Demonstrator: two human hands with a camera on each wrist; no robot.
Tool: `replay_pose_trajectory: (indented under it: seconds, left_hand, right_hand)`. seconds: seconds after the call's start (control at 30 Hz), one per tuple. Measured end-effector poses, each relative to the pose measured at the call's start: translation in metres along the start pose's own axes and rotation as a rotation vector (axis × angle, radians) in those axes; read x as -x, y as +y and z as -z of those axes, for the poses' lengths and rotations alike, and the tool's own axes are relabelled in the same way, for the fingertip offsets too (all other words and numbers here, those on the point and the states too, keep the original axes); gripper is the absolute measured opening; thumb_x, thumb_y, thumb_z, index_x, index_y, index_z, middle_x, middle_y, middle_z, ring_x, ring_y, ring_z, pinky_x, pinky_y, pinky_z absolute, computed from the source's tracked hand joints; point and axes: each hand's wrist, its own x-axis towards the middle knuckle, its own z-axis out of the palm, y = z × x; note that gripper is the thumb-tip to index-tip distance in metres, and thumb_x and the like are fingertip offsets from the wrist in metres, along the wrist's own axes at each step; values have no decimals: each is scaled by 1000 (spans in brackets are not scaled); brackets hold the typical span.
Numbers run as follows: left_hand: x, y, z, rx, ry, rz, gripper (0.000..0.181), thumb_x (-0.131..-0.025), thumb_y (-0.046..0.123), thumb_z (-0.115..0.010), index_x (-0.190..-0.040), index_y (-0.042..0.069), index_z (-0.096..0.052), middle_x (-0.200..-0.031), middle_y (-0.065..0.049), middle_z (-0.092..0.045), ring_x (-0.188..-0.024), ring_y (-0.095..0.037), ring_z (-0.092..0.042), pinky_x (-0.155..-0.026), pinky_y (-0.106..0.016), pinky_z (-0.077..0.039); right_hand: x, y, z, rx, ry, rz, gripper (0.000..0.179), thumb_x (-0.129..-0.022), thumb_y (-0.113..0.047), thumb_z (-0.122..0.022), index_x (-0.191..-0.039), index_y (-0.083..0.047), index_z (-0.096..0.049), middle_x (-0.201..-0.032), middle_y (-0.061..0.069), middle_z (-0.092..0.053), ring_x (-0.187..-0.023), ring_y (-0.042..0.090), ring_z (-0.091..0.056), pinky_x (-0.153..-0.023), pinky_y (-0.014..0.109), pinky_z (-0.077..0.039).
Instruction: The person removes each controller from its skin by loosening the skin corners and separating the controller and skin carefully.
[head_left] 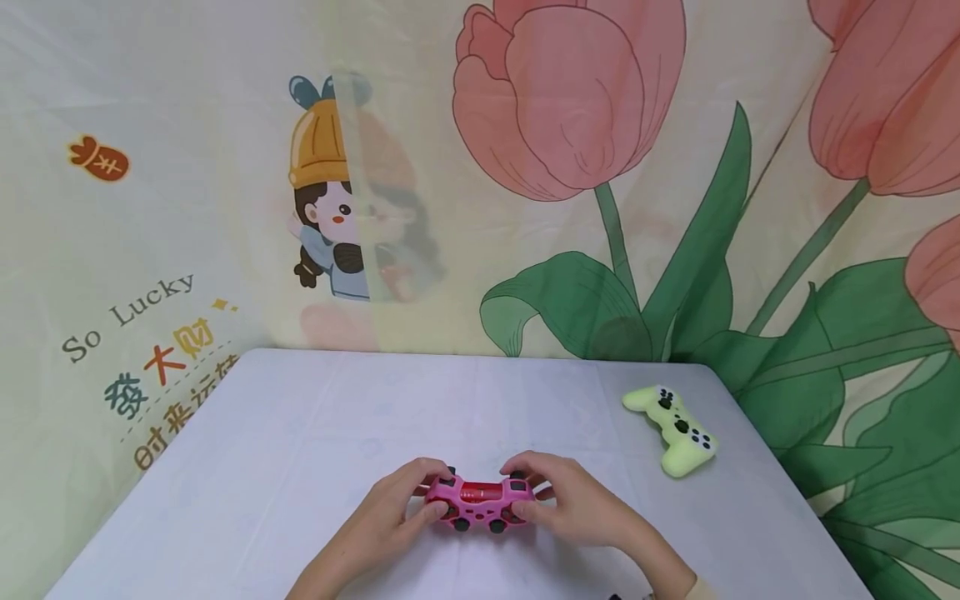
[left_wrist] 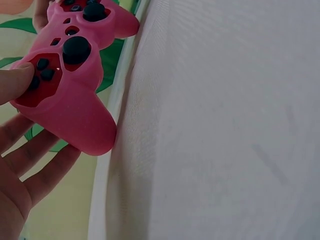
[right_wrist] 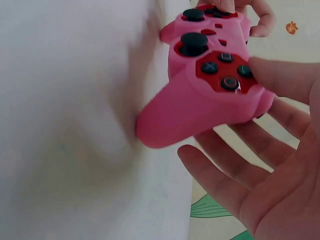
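Observation:
A red game controller in a pink silicone cover (head_left: 482,505) is held at the front middle of the table, its top edge tipped up. My left hand (head_left: 392,505) grips one end, with the thumb (left_wrist: 17,82) on the direction buttons and the fingers behind. The other end is in my right hand (head_left: 581,502), whose thumb (right_wrist: 285,80) lies at the symbol buttons. In both wrist views the grip ends of the pink cover meet or nearly meet the white tablecloth. The controller's back is hidden.
A pale yellow-green game controller (head_left: 675,429) lies face up at the table's right side. Small dark objects (head_left: 617,597) are cut off at the bottom edge, too little shown to tell. Behind the white table (head_left: 360,400) hangs a printed cloth with tulips.

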Motion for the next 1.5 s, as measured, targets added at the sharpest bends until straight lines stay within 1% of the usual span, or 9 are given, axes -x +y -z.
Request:
replay_pose_trajectory:
  seconds: [0.17,0.37,0.5,0.6,0.7,0.9,1.03,1.3,1.5]
  left_hand:
    - [0,0,0,-1,-2,-14,33,-103,27,-71,-133,24,-56,-127,12,-65,-112,-12,-69,-93,-38,-61]
    - [0,0,0,1,-3,-16,33,-103,26,-71,-132,25,-56,-126,14,-65,-112,-11,-68,-93,-36,-61]
    - [0,0,0,-12,6,-39,32,-103,24,-72,-131,24,-57,-126,13,-65,-110,-10,-69,-92,-36,-61]
    - [-1,0,0,-30,22,-60,32,-102,22,-73,-131,23,-59,-126,11,-65,-108,-10,-70,-91,-36,-61]
    - [-3,1,0,-54,36,-67,34,-100,19,-75,-130,22,-60,-126,10,-66,-107,-9,-69,-91,-35,-61]
    - [-4,0,0,-95,57,-81,38,-96,13,-80,-128,25,-62,-127,14,-65,-111,-6,-66,-95,-35,-59]
    - [-2,-2,2,-75,40,-82,42,-95,8,-80,-128,27,-62,-126,16,-65,-111,-5,-65,-94,-37,-59]
    - [0,-3,6,-57,9,-90,44,-94,8,-80,-128,28,-61,-126,16,-65,-111,-5,-64,-95,-37,-59]
    - [-1,-2,6,-38,-21,-46,44,-94,9,-81,-128,30,-61,-126,18,-64,-111,-4,-64,-97,-36,-59]
  right_hand:
    - [-7,4,11,2,-89,5,35,-102,-22,-74,-136,-21,-65,-131,2,-69,-113,18,-68,-94,34,-59]
    - [-15,8,17,-40,-144,30,32,-102,-21,-72,-134,-21,-67,-132,1,-69,-116,21,-68,-97,34,-58]
    - [-19,9,17,-70,-176,37,32,-101,-19,-71,-133,-22,-68,-134,4,-69,-117,20,-67,-99,35,-57]
    - [-20,11,17,-88,-183,42,31,-101,-18,-70,-132,-20,-69,-132,3,-71,-116,18,-66,-100,35,-56]
    - [-21,12,17,-83,-171,65,30,-100,-15,-71,-130,-17,-71,-126,-2,-72,-114,16,-67,-100,34,-57]
    - [-19,10,17,-44,-132,100,29,-99,-10,-74,-126,-21,-74,-120,-7,-74,-109,11,-68,-98,32,-58]
    - [-19,9,15,-43,-149,108,28,-100,-13,-75,-127,-21,-74,-120,-5,-73,-106,12,-68,-98,32,-57]
    - [-26,10,17,-36,-245,91,37,-98,-17,-75,-135,-17,-70,-131,-4,-71,-111,12,-68,-101,32,-55]
    - [-29,15,19,-41,-283,87,35,-98,-22,-75,-133,-19,-72,-125,-6,-73,-107,9,-67,-100,31,-55]
